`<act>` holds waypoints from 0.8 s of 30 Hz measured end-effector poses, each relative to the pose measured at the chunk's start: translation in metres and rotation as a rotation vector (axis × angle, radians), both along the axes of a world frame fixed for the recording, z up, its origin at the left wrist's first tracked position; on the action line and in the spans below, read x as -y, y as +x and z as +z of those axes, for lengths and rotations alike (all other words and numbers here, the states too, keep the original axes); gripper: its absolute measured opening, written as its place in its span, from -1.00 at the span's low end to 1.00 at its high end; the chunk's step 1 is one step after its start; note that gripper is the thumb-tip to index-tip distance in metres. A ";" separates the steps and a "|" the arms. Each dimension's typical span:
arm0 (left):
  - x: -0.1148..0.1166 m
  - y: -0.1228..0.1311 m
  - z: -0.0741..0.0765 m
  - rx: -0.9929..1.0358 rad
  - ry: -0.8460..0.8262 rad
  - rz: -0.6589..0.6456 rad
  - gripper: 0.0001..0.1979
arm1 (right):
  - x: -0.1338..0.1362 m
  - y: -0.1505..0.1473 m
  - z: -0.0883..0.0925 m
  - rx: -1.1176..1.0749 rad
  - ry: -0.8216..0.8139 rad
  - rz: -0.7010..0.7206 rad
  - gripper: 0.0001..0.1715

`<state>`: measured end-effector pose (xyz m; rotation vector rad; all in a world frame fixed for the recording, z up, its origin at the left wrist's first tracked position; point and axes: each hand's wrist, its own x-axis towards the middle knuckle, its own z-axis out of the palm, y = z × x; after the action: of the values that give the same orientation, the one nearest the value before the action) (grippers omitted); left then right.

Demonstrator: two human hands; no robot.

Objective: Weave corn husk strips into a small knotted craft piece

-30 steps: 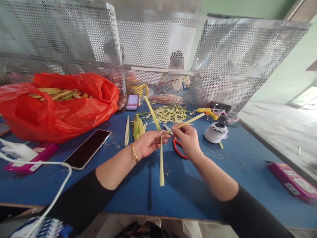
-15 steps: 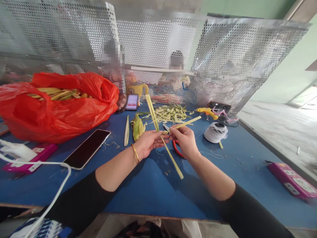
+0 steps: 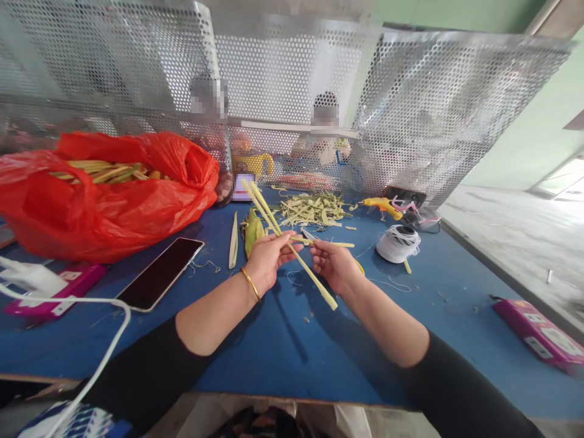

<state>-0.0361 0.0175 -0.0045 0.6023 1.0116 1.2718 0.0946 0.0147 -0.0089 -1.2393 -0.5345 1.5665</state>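
Note:
My left hand (image 3: 268, 255) pinches a few long pale yellow-green plant strips (image 3: 310, 274) between thumb and fingers, where they cross. Their upper ends point up and left, and one thick end slants down toward me. My right hand (image 3: 335, 263) is closed on another strip (image 3: 343, 245), which runs roughly sideways from the crossing and sticks out past my fingers. Behind my hands lies a pair of scissors (image 3: 307, 233), mostly hidden by the right hand. A green husk-like piece (image 3: 252, 231) rests just beyond my left hand.
A red plastic bag (image 3: 114, 213) of strips stands at left, near a phone (image 3: 160, 274) and a power strip (image 3: 82, 286). Ahead are a scrap pile (image 3: 312, 210), a yellow glue gun (image 3: 382, 207) and a white thread spool (image 3: 398, 244). A perforated metal screen (image 3: 283, 73) closes the back.
The crossed strips have tilted further left at the top. My right hand has dropped slightly, and its strip has swung from slanting upward to nearly level.

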 end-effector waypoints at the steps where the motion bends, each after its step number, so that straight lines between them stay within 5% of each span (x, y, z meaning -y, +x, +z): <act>1: 0.000 -0.001 0.001 0.003 0.004 0.010 -0.86 | 0.000 0.000 0.000 -0.002 -0.017 0.013 -0.76; 7: -0.002 -0.005 0.002 -0.064 0.022 0.006 -0.90 | 0.005 -0.003 0.000 -0.018 -0.115 0.185 -0.58; 10: -0.002 -0.007 0.001 -0.126 0.016 -0.046 -0.95 | 0.012 -0.004 0.003 0.078 0.073 0.430 -0.51; 12: -0.001 -0.007 0.000 -0.167 0.014 -0.104 -0.92 | 0.014 -0.003 0.005 0.293 0.388 0.405 -0.58; 15: 0.003 -0.004 0.000 -0.215 0.014 -0.209 -0.89 | 0.012 0.002 0.006 0.762 0.776 0.141 -0.74; 24: 0.008 0.001 -0.001 -0.248 0.020 -0.244 -0.91 | 0.017 0.008 0.009 1.792 0.991 0.165 -0.75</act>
<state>-0.0350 0.0092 -0.0058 0.8872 1.0919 1.0096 0.1022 -0.0024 0.0001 -1.4203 -2.1617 -0.2821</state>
